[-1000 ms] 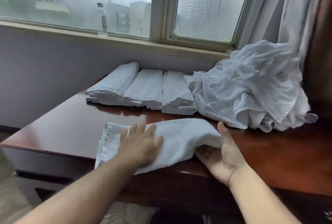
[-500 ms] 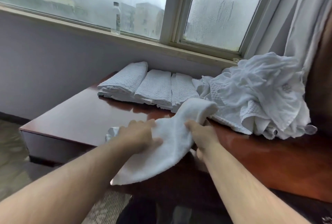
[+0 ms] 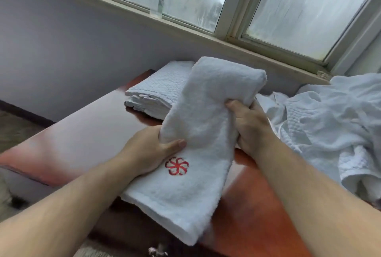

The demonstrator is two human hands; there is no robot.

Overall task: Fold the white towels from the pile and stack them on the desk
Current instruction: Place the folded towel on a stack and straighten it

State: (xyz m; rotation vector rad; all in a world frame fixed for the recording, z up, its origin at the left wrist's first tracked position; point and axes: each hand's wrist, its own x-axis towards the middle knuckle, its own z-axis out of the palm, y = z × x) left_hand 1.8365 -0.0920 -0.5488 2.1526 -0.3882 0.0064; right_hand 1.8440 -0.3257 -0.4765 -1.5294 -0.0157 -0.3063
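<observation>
Head view: folded white towel (image 3: 198,133), red emblem (image 3: 176,166) facing up, lifted over the desk (image 3: 86,120) front edge. My left hand (image 3: 150,151) clamps its side at 9 o'clock; my right hand (image 3: 250,127) pinches it at 3 o'clock. Folding looks finished; carrying is in hand. Next I judge it goes to the folded stack (image 3: 158,89) at 11 o'clock, squared. Unfolded pile (image 3: 329,129) lies at 3 o'clock.
</observation>
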